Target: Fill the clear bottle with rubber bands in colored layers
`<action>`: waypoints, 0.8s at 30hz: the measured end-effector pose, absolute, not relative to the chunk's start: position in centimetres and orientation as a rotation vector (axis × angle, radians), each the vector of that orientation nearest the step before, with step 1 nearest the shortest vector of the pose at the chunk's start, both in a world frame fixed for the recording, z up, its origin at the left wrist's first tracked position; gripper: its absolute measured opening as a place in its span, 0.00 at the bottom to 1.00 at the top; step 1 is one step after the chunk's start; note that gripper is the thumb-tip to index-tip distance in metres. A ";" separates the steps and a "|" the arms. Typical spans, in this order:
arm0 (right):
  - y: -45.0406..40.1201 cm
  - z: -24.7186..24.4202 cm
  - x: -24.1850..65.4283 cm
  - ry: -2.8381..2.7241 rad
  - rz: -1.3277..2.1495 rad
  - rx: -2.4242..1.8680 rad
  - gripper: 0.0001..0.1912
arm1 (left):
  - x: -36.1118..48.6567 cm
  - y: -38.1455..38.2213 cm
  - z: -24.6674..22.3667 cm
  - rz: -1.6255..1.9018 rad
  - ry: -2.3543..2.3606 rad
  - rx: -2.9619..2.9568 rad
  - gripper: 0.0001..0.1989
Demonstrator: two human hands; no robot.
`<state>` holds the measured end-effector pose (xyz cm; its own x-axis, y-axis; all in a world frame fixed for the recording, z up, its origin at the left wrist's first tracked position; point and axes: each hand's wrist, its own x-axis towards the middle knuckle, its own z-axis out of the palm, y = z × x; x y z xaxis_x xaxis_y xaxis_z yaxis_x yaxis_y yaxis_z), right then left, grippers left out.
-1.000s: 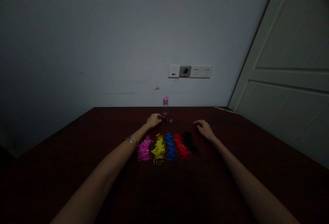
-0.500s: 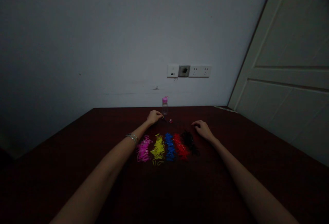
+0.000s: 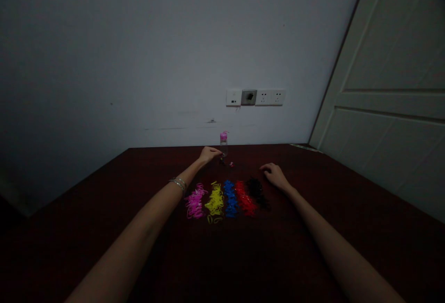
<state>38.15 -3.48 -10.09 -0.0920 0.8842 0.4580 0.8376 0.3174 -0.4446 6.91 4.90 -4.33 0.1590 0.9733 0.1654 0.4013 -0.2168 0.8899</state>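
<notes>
- The left hand (image 3: 210, 154) is at 11 o'clock from the blue pile (image 3: 230, 198). Its finger and thumb almost meet by a small dark thing (image 3: 222, 160); it is too dim to tell if they hold it.
- The right hand (image 3: 275, 174), at 2 o'clock from that pile, is half curled, with nothing seen in it.
- The small dark thing sits at 6 o'clock from the clear bottle (image 3: 223, 148), close to its foot. It looks light and easy to drop; a pinch on its sides should work.
- The blue bits look light and soft.
- The bottle may be slippery; its middle seems best to hold.
- No names or words can be read.
</notes>
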 end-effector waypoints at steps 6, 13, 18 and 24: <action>-3.4 -8.5 36.6 -1.939 0.111 -1.510 0.16 | 7.1 3.8 -3.8 1.022 1.311 1.648 0.12; -2.5 -2.2 29.5 -2.030 0.342 -1.272 0.18 | 9.0 2.7 -2.5 1.059 1.268 1.575 0.10; -2.4 0.2 25.3 -2.190 0.204 -1.462 0.19 | 10.1 1.8 -1.9 1.065 1.230 1.525 0.11; -2.0 -0.2 24.5 -2.229 0.069 -1.646 0.16 | 9.6 0.8 -2.0 1.017 1.200 1.544 0.12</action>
